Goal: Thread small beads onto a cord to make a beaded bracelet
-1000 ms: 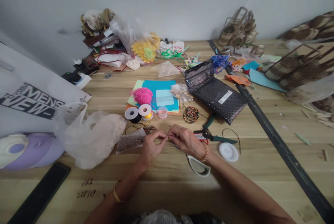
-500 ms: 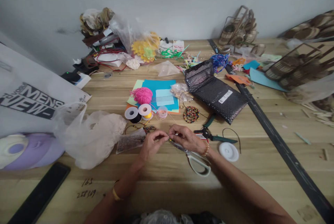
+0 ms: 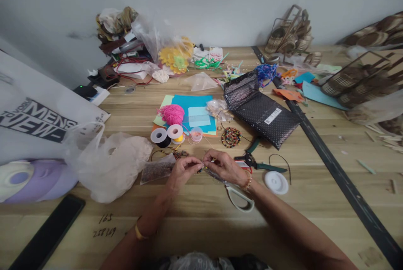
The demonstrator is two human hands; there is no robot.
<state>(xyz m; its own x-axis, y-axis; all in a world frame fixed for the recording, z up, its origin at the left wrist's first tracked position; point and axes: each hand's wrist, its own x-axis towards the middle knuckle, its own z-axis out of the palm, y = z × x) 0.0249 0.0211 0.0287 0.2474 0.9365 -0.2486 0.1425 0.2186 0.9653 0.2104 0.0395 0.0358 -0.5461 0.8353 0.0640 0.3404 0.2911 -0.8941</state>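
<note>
My left hand point(image 3: 184, 170) and my right hand point(image 3: 223, 165) meet over the middle of the table, thumbs and forefingers pinched and nearly touching. Between them they hold a thin beaded string point(image 3: 199, 171); a few small coloured beads show below the fingertips, and the rest is hidden. Under my right hand lies a pair of scissors point(image 3: 241, 198), its pale handles toward me and its blades partly covered. Beside my left hand rests a clear bag of dark beads point(image 3: 158, 169). A coiled multicoloured bead strand point(image 3: 231, 137) lies beyond my right hand.
Spools of black thread point(image 3: 159, 137) and yellow thread point(image 3: 175, 132) stand before pink yarn point(image 3: 172, 114). Right of my hands are green-handled pliers point(image 3: 250, 160), a white round lid point(image 3: 276, 182) and a black bubble mailer point(image 3: 264, 112). A plastic bag point(image 3: 116, 165) and phone point(image 3: 47, 232) lie left.
Both hands keep their pinch close together, with only slight finger shifts. A few more beads show below the left fingertips. The things on the table stay in place.
</note>
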